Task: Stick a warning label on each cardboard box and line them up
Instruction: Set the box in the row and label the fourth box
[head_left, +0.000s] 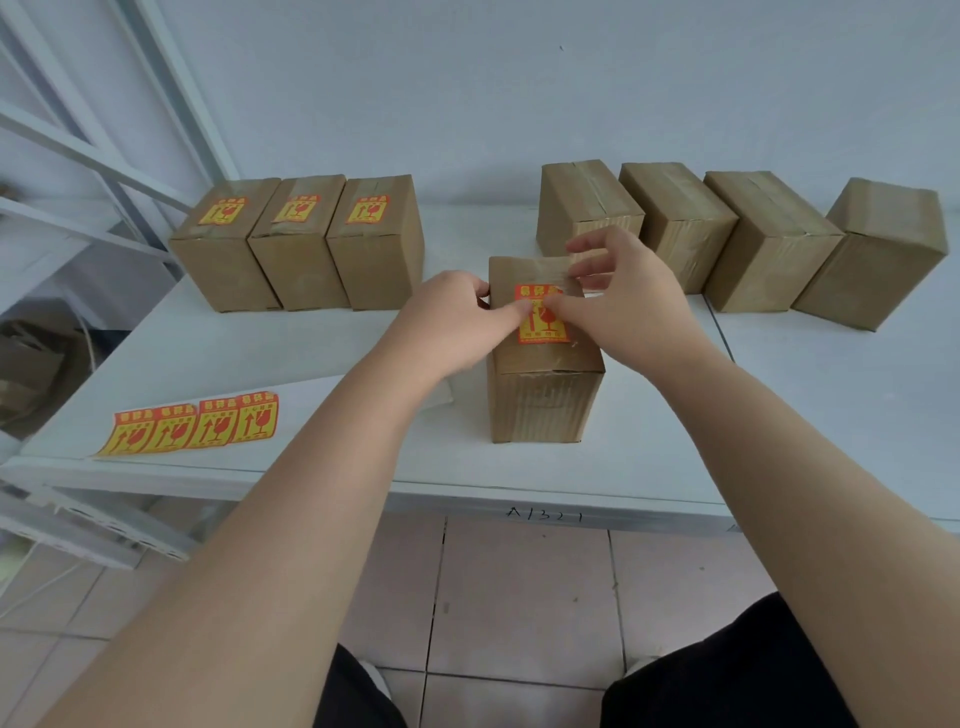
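I've got the box (543, 358) standing in front of me near the table (779, 415) edge, and the label (543, 317) lies on its top face. My left hand (457, 317) rests against the box's left top edge, thumb pressing down on the label; my right hand (618, 296) has its thumb on the label too, other fingers spread loose above, gripping nothing. The label is thin and floppy, I reckon, best smoothed from the middle outward. The box looks stiff and light enough to lift by its two sides. Count now: three labelled boxes (296, 239) touching in a row at far left, four bare boxes (727, 234) at far right, this one between. Four spare labels (195, 426) on a strip at near left.
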